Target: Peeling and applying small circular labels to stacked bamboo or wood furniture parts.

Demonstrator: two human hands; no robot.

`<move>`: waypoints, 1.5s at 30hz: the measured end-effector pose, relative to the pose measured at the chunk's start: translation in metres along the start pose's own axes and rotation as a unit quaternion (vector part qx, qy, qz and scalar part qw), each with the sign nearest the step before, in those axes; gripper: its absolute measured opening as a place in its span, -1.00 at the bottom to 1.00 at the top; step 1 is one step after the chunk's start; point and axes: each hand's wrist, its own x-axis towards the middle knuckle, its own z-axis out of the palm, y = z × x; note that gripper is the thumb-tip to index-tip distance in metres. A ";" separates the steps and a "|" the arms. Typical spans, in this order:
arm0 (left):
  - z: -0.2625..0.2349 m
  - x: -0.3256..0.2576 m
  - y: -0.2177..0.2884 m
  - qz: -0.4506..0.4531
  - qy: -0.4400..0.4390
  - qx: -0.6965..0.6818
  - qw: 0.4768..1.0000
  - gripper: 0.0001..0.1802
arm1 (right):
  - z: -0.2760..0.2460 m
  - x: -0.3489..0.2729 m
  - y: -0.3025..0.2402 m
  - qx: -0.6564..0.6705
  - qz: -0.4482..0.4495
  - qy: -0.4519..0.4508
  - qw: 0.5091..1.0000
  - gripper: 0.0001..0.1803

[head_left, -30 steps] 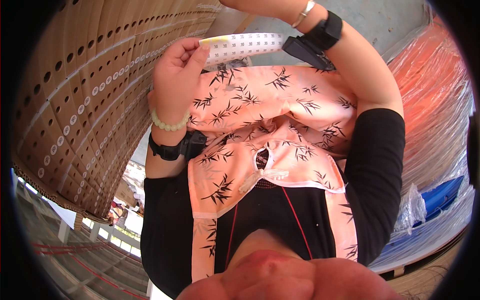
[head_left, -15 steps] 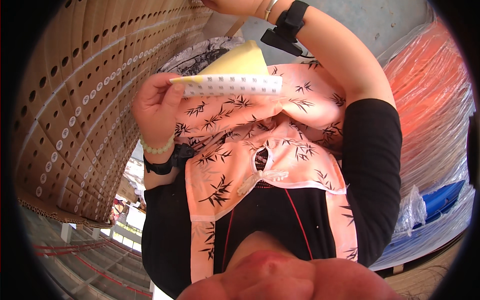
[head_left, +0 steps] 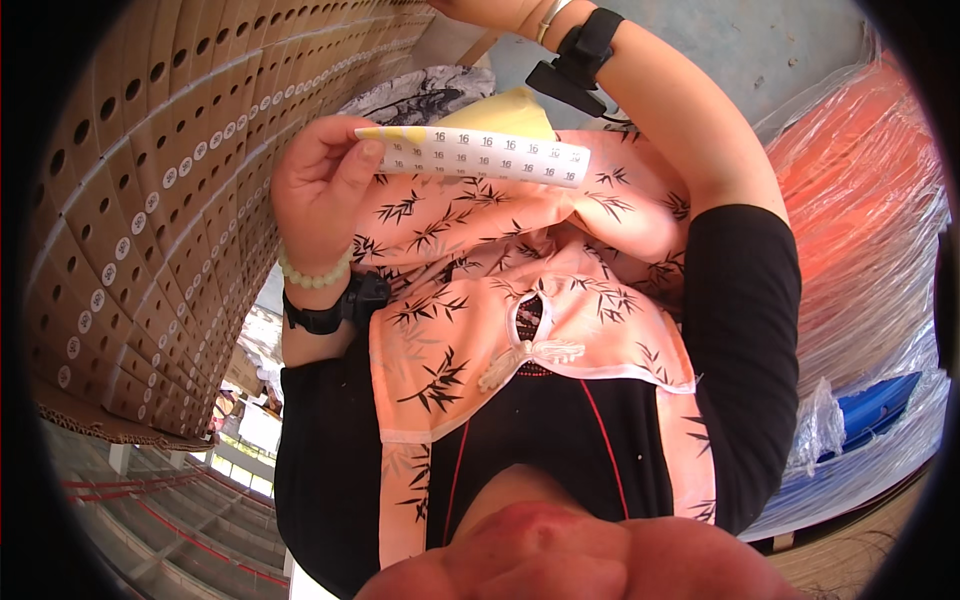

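My left hand [head_left: 325,190] pinches one end of a sheet of small printed stickers [head_left: 490,152] between thumb and fingers. The sheet is white on its printed side and yellow on its back, and it curls over in front of my apron. At the top edge, my right hand [head_left: 485,10] is cut off by the frame, so its fingers are hidden. It is nearest to the upper end of the stack of brown cardboard pieces [head_left: 190,110], which carry round holes and rows of round white stickers [head_left: 123,247].
Goods wrapped in clear film, orange [head_left: 850,180] and blue [head_left: 870,410], stand at the right. Grey floor [head_left: 690,40] shows beyond my right forearm. A black-and-white patterned cloth [head_left: 420,92] lies behind the sheet. Black devices are strapped to both wrists.
My left hand and the sticker sheet have shifted slightly right and up, and more of the printed side faces me. My right hand has moved a little to the right.
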 end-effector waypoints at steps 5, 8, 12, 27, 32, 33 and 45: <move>-0.002 0.001 -0.001 -0.004 -0.009 -0.008 1.000 -0.83 | -0.001 0.001 0.000 -0.012 -0.010 -0.005 1.000 -0.86; -0.002 0.003 0.000 -0.001 -0.025 -0.006 1.000 -0.83 | -0.001 0.001 0.000 -0.016 -0.007 -0.022 1.000 -0.85; 0.001 0.005 0.001 -0.002 -0.033 -0.044 0.998 -0.82 | -0.002 0.001 0.001 -0.022 -0.016 -0.025 0.999 -0.84; 0.003 0.006 0.003 0.005 -0.020 -0.015 1.000 -0.87 | 0.002 0.002 0.000 -0.031 -0.012 -0.019 0.999 -0.83; 0.001 0.002 0.003 0.003 -0.009 -0.010 1.000 -0.87 | 0.010 0.004 -0.003 -0.022 -0.019 -0.009 1.000 -0.82; 0.002 0.003 0.003 0.004 -0.013 -0.011 1.000 -0.87 | 0.008 0.003 -0.003 -0.032 -0.012 -0.006 0.999 -0.82; 0.004 0.002 0.004 -0.009 -0.008 -0.017 1.000 -0.86 | 0.016 0.000 -0.001 -0.054 -0.026 0.030 0.998 -0.85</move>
